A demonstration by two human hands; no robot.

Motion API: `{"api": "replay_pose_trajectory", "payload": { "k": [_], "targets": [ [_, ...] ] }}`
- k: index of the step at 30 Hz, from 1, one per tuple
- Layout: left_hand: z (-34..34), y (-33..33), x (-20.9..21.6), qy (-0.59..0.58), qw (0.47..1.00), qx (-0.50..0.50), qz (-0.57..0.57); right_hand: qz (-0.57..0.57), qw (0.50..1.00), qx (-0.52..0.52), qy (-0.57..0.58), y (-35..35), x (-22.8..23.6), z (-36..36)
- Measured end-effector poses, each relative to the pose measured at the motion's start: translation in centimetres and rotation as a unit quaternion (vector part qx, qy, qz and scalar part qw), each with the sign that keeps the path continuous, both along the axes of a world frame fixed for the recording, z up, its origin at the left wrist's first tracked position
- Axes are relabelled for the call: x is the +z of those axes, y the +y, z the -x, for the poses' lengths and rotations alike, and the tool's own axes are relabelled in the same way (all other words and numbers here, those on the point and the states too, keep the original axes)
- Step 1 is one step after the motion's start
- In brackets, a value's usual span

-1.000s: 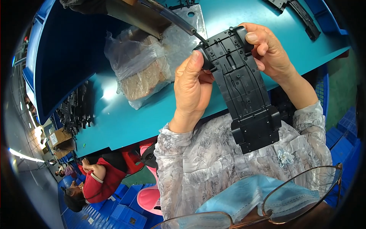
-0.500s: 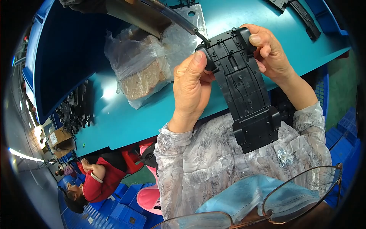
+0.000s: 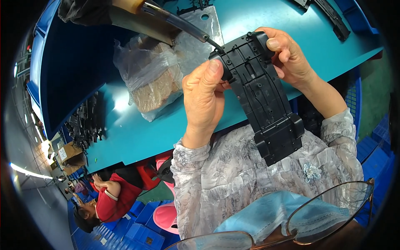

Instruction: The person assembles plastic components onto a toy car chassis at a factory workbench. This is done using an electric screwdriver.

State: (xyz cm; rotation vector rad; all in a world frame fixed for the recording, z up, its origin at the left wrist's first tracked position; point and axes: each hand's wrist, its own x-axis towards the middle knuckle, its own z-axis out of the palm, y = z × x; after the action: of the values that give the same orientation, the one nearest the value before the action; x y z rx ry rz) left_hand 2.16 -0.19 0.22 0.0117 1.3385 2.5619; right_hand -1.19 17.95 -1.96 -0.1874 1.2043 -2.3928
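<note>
Fingers of both hands, left hand [image 3: 204, 98] and right hand [image 3: 287, 54], pinch a long black ribbed plastic chassis [image 3: 264, 98].

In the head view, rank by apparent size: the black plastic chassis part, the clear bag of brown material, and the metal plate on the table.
1. Clear bag of brown material and black plastic chassis part: similar in picture area; the chassis part is held nearer the camera, so unranked.
2. Metal plate, partly hidden: smallest.
</note>
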Motion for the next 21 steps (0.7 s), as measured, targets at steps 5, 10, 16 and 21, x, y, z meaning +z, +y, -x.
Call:
{"api": "replay_pose_trajectory", "payload": {
  "k": [5, 10, 16, 21],
  "targets": [
    [0.0, 0.3, 0.4, -0.001, 1.000, 0.004, 0.017, 0.009, 1.000, 0.008, -0.014, 0.1, -0.2, -0.1],
    [0.0, 0.3, 1.1, 0.009, 1.000, -0.026, 0.009, 0.020, 0.999, 0.010, -0.026, 0.1, 0.2, -0.1],
    [-0.1, 0.6, 0.7, 0.000, 0.999, 0.018, 0.039, 0.037, 0.999, 0.027, -0.024, 0.1, 0.0, 0.1],
    [0.0, 0.6, 0.4, -0.002, 1.000, 0.029, 0.003, 0.039, 0.998, 0.019, -0.038, 0.0, -0.4, 0.1]
  ]
}}
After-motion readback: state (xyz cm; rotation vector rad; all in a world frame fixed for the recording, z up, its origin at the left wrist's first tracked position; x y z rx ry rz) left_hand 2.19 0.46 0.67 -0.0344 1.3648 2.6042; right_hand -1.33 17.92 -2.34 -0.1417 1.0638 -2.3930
